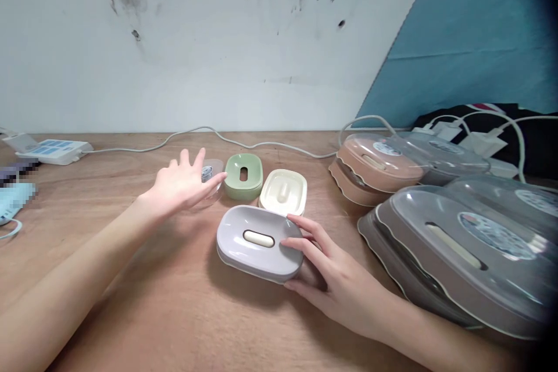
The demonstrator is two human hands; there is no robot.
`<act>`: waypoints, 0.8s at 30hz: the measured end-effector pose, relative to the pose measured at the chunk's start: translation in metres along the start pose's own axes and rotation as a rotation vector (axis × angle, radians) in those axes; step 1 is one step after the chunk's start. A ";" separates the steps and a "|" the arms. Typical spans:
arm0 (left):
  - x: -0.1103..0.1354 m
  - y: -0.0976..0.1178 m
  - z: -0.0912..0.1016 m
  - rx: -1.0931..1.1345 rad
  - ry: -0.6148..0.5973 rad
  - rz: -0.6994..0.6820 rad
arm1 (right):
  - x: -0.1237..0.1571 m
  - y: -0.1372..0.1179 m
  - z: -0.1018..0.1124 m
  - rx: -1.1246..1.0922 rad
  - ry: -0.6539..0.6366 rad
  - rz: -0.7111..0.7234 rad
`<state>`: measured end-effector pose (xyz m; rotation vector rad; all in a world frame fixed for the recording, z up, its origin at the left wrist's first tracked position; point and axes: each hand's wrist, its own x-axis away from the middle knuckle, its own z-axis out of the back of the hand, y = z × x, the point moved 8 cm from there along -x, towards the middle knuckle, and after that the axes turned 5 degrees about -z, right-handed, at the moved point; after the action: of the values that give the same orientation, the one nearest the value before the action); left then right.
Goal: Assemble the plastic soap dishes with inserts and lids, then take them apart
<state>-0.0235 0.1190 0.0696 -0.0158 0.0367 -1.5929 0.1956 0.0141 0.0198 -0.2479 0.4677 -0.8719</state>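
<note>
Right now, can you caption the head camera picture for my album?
Right hand holding a lavender dish, left hand spread at a clear cover.

oval dish [257,257]: lavender | small dish [243,190]: green | square tray [283,190]: cream

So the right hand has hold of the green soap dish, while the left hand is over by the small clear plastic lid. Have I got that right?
Not quite: the head view shows the right hand holding the lilac soap dish, not the green soap dish. The left hand is indeed by the small clear plastic lid.
</note>
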 end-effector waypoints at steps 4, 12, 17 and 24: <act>0.038 0.071 0.014 0.189 -0.066 -0.676 | 0.000 -0.003 0.002 -0.001 -0.012 0.036; 0.072 0.111 -0.017 0.380 -0.313 -0.955 | -0.002 0.008 0.002 -0.208 -0.001 -0.060; 0.077 0.112 -0.010 0.508 -0.443 -0.872 | -0.001 0.017 0.001 -0.476 -0.025 -0.092; 0.085 0.120 -0.009 0.501 -0.365 -0.899 | 0.003 0.024 -0.006 -0.684 -0.088 -0.201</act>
<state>0.0943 0.0316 0.0556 0.0780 -0.7458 -2.4263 0.2104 0.0267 0.0039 -0.9699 0.6568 -0.8675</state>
